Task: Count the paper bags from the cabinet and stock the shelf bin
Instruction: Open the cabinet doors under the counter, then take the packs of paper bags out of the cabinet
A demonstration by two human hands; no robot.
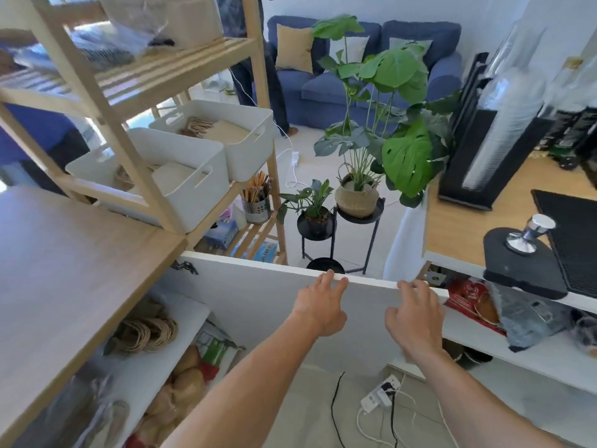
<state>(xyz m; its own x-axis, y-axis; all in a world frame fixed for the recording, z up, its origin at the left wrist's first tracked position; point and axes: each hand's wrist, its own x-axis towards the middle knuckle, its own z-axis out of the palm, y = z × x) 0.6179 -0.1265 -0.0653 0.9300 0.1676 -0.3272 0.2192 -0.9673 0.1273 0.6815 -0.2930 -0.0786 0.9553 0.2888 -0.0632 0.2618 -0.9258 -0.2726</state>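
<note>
A white cabinet door [258,305] stands open in front of me. My left hand [319,305] has its fingertips on the door's top edge. My right hand [413,315] hovers at the same edge, fingers loosely bent, holding nothing. Inside the cabinet at left, brown paper bags with twine handles [145,331] lie on the upper white shelf. On the wooden shelf unit two white bins hold paper bags: the nearer bin [181,182] and the farther bin [239,137].
A wooden countertop [64,270] lies at left above the cabinet. Potted plants on black stands [355,195] are ahead. At right, a counter carries a tamper [526,234] and cup stacks. A power strip and cables [378,396] lie on the floor. A person stands by the blue sofa.
</note>
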